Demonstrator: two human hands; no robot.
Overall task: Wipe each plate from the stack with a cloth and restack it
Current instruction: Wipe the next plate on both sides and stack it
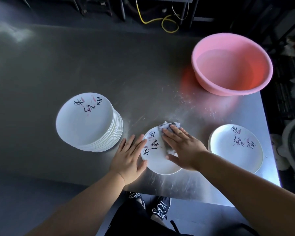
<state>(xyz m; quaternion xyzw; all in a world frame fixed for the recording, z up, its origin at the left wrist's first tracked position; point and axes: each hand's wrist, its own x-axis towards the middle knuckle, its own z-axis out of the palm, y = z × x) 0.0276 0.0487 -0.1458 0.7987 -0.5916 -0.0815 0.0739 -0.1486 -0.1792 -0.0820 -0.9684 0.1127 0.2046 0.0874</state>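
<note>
Nearest me, at six o'clock below the table edge, my two dark laced shoes [153, 205] stand on the floor. Just above them my forearms reach onto the steel table [75, 74].

My left hand [129, 159] lies flat with straight fingers, palm down, pressing on the nine o'clock rim of the single plate [157, 163] in front of me; it grips nothing. My right hand [182, 147] is also spread flat, fingers straight, pressing a crumpled grey-white cloth [167, 126] down onto the plate's one o'clock side. The cloth bunches out past my fingertips over the far rim, and a bit of it shows under my palm. The plate is white with black brush writing and pink petals, lying flat on the table.

At nine to ten o'clock from that plate, close by but apart, sits the tall stack of plates [87, 121] with the same pattern. At three o'clock, near the table's right edge, is a short stack [235, 147], only a few plates high.

Wet streaks and droplets [186, 99] mark the table between the plate and the pink basin [232, 63], which sits far off at one o'clock and holds water. Beyond the table's far edge, at twelve o'clock, a yellow cable [167, 23] loops in the dark.
</note>
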